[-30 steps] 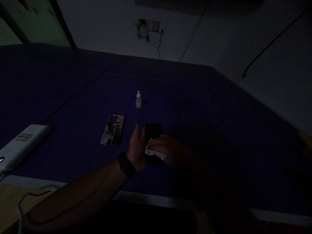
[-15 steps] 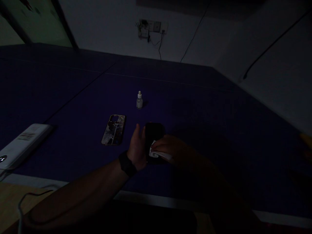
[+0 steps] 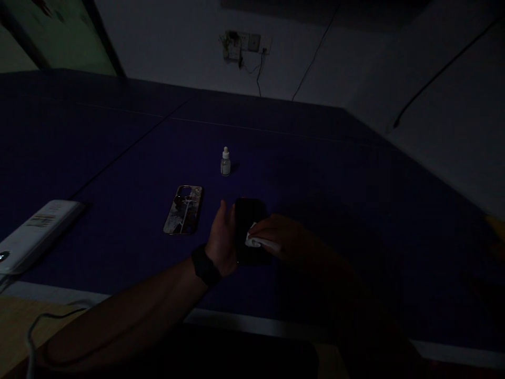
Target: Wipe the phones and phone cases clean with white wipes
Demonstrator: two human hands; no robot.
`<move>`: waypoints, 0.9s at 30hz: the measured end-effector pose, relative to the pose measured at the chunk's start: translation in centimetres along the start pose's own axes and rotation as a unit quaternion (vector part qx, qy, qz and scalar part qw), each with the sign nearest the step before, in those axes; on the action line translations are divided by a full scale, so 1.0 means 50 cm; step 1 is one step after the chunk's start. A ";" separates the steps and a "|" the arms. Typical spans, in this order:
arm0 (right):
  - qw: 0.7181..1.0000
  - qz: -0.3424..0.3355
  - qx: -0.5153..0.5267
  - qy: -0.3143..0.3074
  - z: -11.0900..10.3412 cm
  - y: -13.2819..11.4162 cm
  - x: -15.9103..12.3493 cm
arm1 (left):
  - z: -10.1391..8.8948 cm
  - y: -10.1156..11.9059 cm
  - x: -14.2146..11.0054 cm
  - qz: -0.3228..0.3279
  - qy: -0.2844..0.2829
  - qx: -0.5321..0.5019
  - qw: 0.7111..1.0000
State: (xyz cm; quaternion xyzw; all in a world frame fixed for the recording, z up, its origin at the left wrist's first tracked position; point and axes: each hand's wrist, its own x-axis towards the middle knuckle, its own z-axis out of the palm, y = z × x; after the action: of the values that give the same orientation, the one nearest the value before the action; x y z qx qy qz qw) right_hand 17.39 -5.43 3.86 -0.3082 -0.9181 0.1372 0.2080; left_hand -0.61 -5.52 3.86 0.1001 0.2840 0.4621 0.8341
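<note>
My left hand [image 3: 223, 239], with a dark watch on its wrist, holds a dark smartphone [image 3: 248, 210] by its left side, screen side not clearly readable in the dim light. My right hand [image 3: 281, 231] is closed around a folded white tissue [image 3: 253, 242], pressed against the phone's face. To the left of the hands lies a patterned phone case [image 3: 183, 210] with a camera cutout. Beyond them a small dropper bottle [image 3: 225, 166] with a white cap stands upright. The left fingers behind the phone are mostly hidden.
All this is on a wide blue-purple table [image 3: 130, 210] with a pale front edge. A white oblong device [image 3: 43, 226] lies at the left, a cable [image 3: 29, 334] below it. Sockets with plugs [image 3: 248, 42] and hanging cords are on the far wall.
My right hand has slid the tissue slightly up and to the right over the phone. My left hand and the phone stay almost in place.
</note>
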 end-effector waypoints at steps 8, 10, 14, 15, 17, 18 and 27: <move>0.999 -0.002 -0.033 0.009 0.012 -0.016 0.021 | -0.001 0.001 -0.002 0.004 -0.012 -0.003 1.000; 1.000 -0.020 -0.017 0.000 0.008 -0.016 0.018 | -0.001 0.001 0.000 0.004 -0.007 -0.009 1.000; 1.000 0.001 -0.010 0.016 -0.004 -0.002 0.003 | -0.002 0.000 0.001 -0.001 -0.010 0.002 1.000; 1.000 0.012 -0.017 0.022 -0.004 0.000 0.002 | -0.001 0.000 0.000 -0.001 -0.016 0.002 1.000; 0.999 0.024 -0.032 0.037 -0.001 -0.001 0.006 | -0.001 0.001 -0.001 0.007 -0.026 0.000 1.000; 0.998 0.025 -0.038 0.040 0.002 -0.005 0.010 | -0.002 0.001 -0.001 0.013 -0.026 0.001 1.000; 1.000 -0.021 -0.013 0.014 0.000 -0.008 0.009 | -0.006 -0.001 0.002 0.007 -0.017 0.000 1.000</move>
State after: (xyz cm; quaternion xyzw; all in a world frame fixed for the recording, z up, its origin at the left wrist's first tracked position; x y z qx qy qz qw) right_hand 16.84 -5.45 4.13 -0.2934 -0.9231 0.1161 0.2199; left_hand -0.69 -5.47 3.57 0.1095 0.2688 0.4660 0.8358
